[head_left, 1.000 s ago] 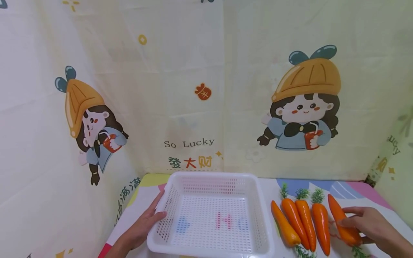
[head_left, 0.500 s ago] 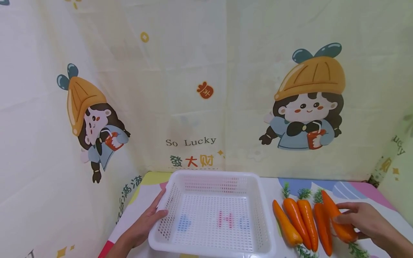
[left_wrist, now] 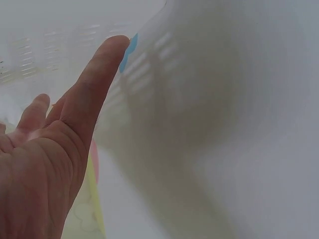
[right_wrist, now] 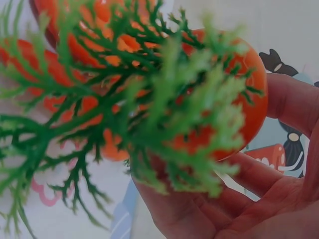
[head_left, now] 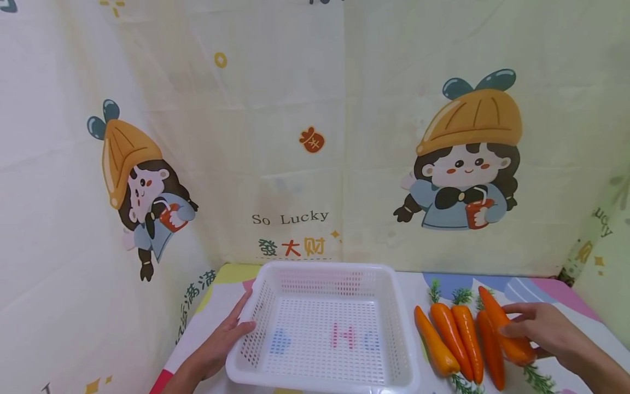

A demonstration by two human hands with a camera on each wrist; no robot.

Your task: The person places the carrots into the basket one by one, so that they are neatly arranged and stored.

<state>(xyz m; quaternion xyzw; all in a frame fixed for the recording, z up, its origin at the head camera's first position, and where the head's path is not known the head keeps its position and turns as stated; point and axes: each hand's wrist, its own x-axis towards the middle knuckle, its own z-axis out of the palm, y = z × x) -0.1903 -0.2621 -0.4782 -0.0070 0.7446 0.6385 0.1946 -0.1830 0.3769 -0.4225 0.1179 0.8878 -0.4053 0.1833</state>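
Note:
My right hand [head_left: 546, 334] holds an orange carrot [head_left: 503, 323] between thumb and fingers. The carrot slants with its pointed end up and left, crossing in front of another carrot [head_left: 488, 350]. Its green leafy top [right_wrist: 164, 109] fills much of the right wrist view and hides part of the grip. At the left wall of a white plastic basket [head_left: 315, 383], my left hand [head_left: 223, 339] touches the outer side with its fingers extended. In the left wrist view one straight finger [left_wrist: 97, 74] lies along the basket's side.
Several carrots lie side by side to the right of the basket, including a paler one [head_left: 435, 345] closest to it. The table [head_left: 413, 284] has a colourful printed cover. A patterned cloth [head_left: 364, 164] hangs behind it.
The right hand has moved left with its carrot, which now overlaps the neighbouring carrot in view. The left hand and basket stay in place.

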